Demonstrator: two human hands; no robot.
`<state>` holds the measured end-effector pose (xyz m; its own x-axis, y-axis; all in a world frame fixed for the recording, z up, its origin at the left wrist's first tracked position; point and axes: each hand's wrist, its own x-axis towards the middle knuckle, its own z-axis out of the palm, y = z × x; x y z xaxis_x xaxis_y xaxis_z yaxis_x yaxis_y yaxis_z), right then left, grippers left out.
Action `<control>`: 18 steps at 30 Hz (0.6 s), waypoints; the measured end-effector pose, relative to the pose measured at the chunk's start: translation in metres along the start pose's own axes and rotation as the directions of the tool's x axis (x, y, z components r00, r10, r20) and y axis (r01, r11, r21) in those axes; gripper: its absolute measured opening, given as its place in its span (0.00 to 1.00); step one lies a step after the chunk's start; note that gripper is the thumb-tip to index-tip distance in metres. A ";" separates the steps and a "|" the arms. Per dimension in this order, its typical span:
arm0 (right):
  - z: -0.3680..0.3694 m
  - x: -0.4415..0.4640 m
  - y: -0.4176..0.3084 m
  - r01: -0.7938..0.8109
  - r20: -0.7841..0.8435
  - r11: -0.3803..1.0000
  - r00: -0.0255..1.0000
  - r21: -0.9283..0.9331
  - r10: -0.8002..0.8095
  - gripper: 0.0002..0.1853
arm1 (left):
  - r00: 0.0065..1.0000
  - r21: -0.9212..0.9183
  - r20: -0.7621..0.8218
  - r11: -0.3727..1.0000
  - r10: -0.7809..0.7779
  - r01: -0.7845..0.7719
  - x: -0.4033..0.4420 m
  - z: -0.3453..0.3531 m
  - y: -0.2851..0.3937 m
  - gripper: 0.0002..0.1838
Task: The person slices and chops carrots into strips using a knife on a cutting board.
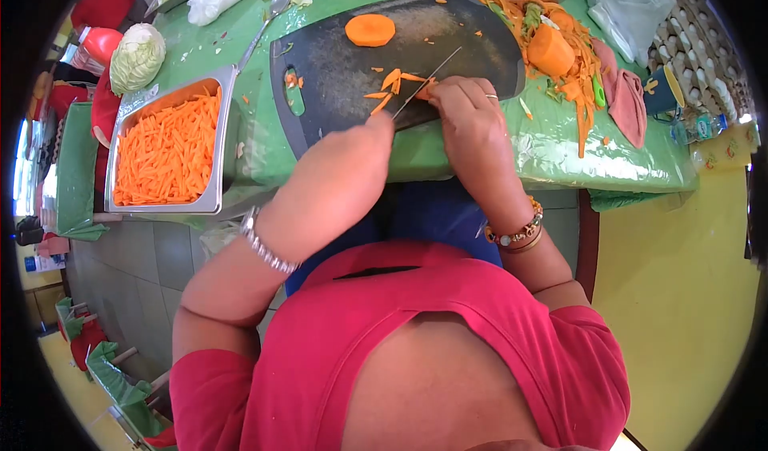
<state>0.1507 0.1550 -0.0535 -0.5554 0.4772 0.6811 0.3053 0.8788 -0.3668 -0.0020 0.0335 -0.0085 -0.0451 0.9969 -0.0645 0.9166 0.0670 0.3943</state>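
My left hand [348,171], a silver bracelet at its wrist, is closed around the handle of a knife [432,77]. The blade slants up and to the right over a dark cutting board [336,75]. Right beside the blade, the bent fingers of my right hand [472,115] press on a small piece of carrot [430,91], mostly hidden under them. Several cut carrot sticks [390,81] lie left of the blade. A thick carrot slice [370,30] rests farther back on the board.
At the left stands a metal tray [228,131] heaped with carrot strips [166,151]. Behind it are a cabbage [138,59] and a spoon [279,3]. Carrot peelings [588,99], a carrot chunk [550,49], a pink cloth [624,103], a mug [664,91] and egg trays [700,43] occupy the right.
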 end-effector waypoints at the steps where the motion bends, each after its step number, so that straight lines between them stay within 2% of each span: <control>1: -0.001 -0.001 0.000 -0.002 -0.005 1.000 1.000 0.001 0.002 0.10 | 0.999 0.007 0.001 0.999 -0.047 0.047 -0.015 0.000 0.000 0.12; 3: -0.001 -0.002 0.001 -0.017 -0.014 0.998 1.000 0.065 0.018 0.09 | 0.991 -0.030 0.026 0.991 -0.133 0.134 -0.035 -0.006 0.001 0.11; 6: -0.002 -0.003 0.004 0.059 0.032 0.998 0.998 0.016 -0.059 0.08 | 0.993 -0.079 -0.009 0.990 -0.114 0.113 -0.038 -0.014 0.001 0.12; 10: -0.001 -0.002 0.002 0.065 0.018 0.998 0.998 -0.010 -0.065 0.08 | 0.998 -0.081 -0.023 0.995 -0.058 0.056 -0.027 -0.005 0.007 0.12; 16: -0.003 -0.001 0.001 0.118 0.073 0.992 0.991 -0.049 -0.114 0.08 | 0.997 0.027 0.001 0.996 -0.083 0.083 0.002 0.002 0.019 0.09; 18: -0.002 -0.003 0.004 0.061 0.044 0.998 0.997 -0.029 -0.059 0.07 | 0.997 0.109 -0.016 0.991 -0.081 0.082 0.010 0.004 0.023 0.08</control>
<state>0.1549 0.1569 -0.0554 -0.6062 0.4240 0.6728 0.2931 0.9056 -0.3066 0.0197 0.0453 -0.0034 -0.1256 0.9887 -0.0815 0.9476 0.1438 0.2853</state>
